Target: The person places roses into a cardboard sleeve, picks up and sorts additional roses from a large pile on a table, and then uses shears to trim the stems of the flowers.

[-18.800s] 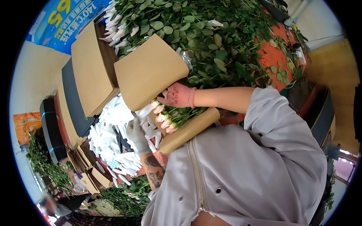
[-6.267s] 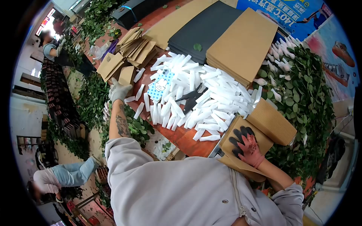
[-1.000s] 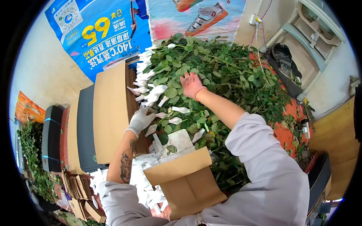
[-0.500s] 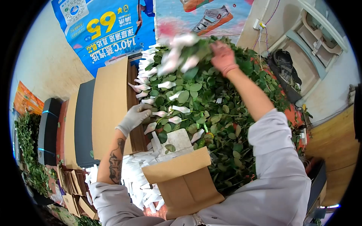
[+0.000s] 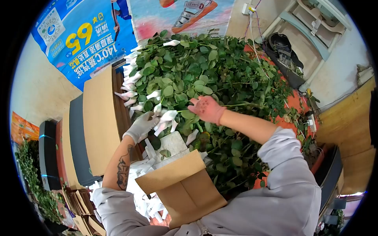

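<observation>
White-sleeved buds (image 5: 167,117) just beside the fingers (image 5: 151,117) of the left hand (image 5: 141,128) (contact unclear)

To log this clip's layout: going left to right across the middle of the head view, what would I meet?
Orange poster, black bundle, dark sheets, stack of brown sheets, left hand, white-covered flower heads, right hand, wooden panel.
</observation>
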{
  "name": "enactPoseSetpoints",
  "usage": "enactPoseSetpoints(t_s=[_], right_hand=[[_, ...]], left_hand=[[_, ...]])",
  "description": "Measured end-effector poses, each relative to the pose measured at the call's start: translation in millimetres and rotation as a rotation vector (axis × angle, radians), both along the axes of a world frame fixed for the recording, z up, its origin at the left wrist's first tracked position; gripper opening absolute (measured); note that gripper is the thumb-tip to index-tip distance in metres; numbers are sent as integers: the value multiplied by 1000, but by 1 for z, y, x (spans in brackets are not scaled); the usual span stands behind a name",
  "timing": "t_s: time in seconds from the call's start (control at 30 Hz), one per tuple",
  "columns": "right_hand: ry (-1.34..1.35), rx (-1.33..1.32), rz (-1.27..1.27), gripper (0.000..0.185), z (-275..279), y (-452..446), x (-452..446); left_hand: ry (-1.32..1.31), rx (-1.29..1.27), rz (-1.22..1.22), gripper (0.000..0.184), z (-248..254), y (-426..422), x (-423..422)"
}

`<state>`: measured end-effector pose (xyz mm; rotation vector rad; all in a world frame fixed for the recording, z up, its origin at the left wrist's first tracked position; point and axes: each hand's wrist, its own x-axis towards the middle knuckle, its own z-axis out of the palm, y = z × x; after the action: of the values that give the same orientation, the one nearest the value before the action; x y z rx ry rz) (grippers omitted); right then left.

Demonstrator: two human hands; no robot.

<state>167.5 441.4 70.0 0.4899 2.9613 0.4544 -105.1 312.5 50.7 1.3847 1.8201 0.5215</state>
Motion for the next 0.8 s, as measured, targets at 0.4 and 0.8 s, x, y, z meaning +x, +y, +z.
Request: enactPoseSetpoints(t_s=[0.4,0.8], right_hand=[[423,341,-177,52,179,33,71],[74,-31,-182,43,-3,15,-36]], left_hand=[[699,98,-137,36,4,20,57],[-474,-137,-27,42,5,18,28]])
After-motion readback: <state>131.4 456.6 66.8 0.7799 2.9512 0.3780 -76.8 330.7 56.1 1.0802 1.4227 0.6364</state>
